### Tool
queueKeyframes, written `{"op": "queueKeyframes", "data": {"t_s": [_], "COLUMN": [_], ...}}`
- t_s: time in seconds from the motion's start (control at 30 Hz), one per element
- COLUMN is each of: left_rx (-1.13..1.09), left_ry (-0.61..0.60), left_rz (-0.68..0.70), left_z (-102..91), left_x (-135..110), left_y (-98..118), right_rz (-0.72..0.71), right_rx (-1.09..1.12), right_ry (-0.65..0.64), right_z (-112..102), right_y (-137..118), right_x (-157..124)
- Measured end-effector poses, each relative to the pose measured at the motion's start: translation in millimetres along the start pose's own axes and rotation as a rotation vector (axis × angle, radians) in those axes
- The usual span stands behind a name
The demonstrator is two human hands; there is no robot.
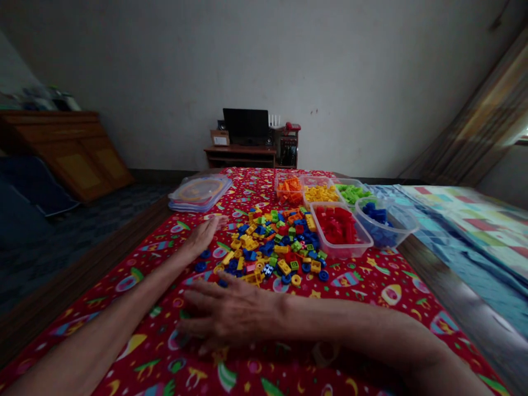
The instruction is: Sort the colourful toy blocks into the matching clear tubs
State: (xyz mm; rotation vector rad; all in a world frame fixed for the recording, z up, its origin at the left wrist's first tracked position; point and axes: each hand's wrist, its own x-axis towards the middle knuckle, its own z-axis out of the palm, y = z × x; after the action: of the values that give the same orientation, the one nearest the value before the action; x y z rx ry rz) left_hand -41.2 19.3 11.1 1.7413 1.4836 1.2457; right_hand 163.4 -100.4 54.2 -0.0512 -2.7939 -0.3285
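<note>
A heap of small mixed plastic bricks (274,247) in yellow, blue, green, red and orange lies on a red patterned cloth (363,286). My left hand (204,234) lies flat on the cloth at the heap's left edge, fingers stretched out. My right hand (231,313) reaches across to the left in front of the heap, palm down with fingers spread, holding nothing. Behind and to the right of the heap stand clear tubs of sorted bricks: red (339,226), blue (381,223), orange (290,190), yellow (322,193) and green (352,192).
A stack of clear lids (199,192) sits at the cloth's far left corner. A blue patterned mat (454,231) lies to the right. A wooden cabinet (70,148) stands at the left, and a low desk with a monitor (246,140) against the back wall.
</note>
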Motion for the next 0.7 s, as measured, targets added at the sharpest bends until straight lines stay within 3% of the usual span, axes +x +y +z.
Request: {"op": "queueKeyframes", "data": {"t_s": [0.1, 0.37, 0.57, 0.7], "left_rx": [-0.183, -0.401, -0.303, 0.123], "left_ry": [-0.018, -0.058, -0.174, -0.372], "left_rz": [-0.069, -0.148, -0.043, 0.185], "left_z": [4.9, 30.6, 38.1, 28.7], "left_x": [-2.4, -14.2, -22.2, -23.5], "left_y": [4.8, 22.3, 36.9, 41.4], "right_rz": [-0.021, 0.293, 0.519, 0.715], "right_rx": [-0.04, -0.199, -0.167, -0.094], "right_ry": [-0.028, -0.12, -0.17, -0.253], "right_z": [14.8, 16.3, -3.3, -24.3], "right_y": [-5.2, 53.2, 77.0, 97.8], "right_x": [-3.3, -23.3, -36.2, -50.5]}}
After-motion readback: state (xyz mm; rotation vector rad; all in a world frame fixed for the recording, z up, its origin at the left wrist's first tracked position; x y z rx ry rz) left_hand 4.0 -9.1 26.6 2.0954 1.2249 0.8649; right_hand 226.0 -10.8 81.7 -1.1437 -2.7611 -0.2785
